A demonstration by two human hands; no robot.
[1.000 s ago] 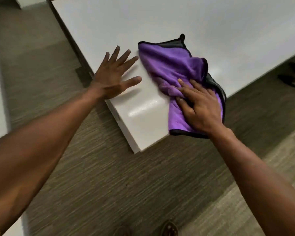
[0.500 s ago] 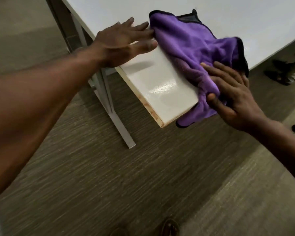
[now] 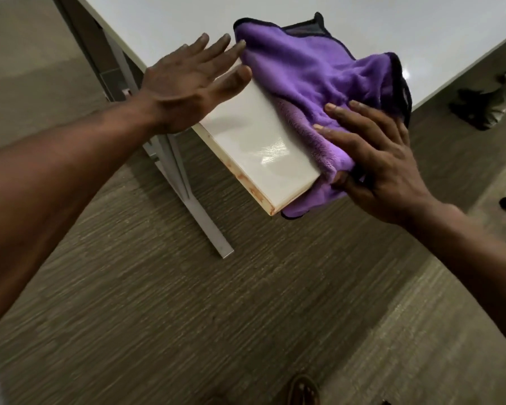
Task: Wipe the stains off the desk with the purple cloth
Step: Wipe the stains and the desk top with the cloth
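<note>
The purple cloth (image 3: 319,71) lies bunched on the white desk (image 3: 254,141) near its corner, one end drooping over the edge beneath the right hand (image 3: 374,159). That hand presses it flat-fingered, thumb tucked under the hanging fold, so it pins the cloth more than grips it. The left hand (image 3: 187,83) rests spread and empty on the desk, fingertips touching the cloth's near edge. Orange-brown marks show along the desk's edge band (image 3: 240,176), just below the left hand. To wipe well, I would keep the palm flat, press evenly and sweep the cloth over that stained rim while the left hand steadies.
</note>
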